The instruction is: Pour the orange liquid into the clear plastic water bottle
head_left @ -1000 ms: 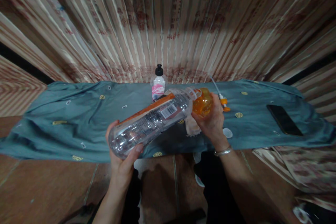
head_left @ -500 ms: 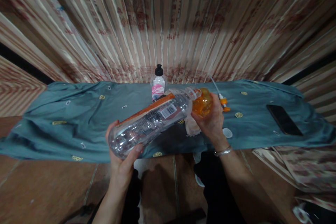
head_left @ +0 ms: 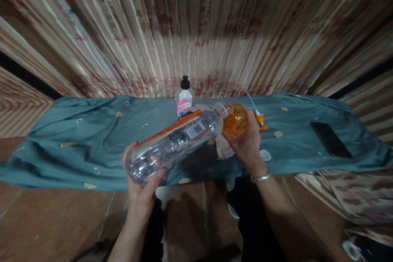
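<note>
A large clear plastic bottle (head_left: 172,143) with an orange-edged label and a barcode lies tilted in the air, its neck up to the right. My left hand (head_left: 144,180) is wrapped round its base. In my right hand (head_left: 247,143) is a smaller bottle of orange liquid (head_left: 236,120). The two bottle mouths meet, or nearly so; the exact contact is too small to tell. Beyond my right hand, an orange and white pump top (head_left: 261,120) with a clear tube lies on the cloth.
A pink-labelled bottle with a black cap (head_left: 184,100) stands behind the large bottle. On the teal cloth (head_left: 101,131) are a pale crumpled cloth (head_left: 224,148), a white round lid (head_left: 265,155) and a black phone (head_left: 330,139). A striped curtain (head_left: 184,28) hangs behind.
Hardly anything differs. The whole view has shifted very slightly, and both hands keep their hold on the two bottles.
</note>
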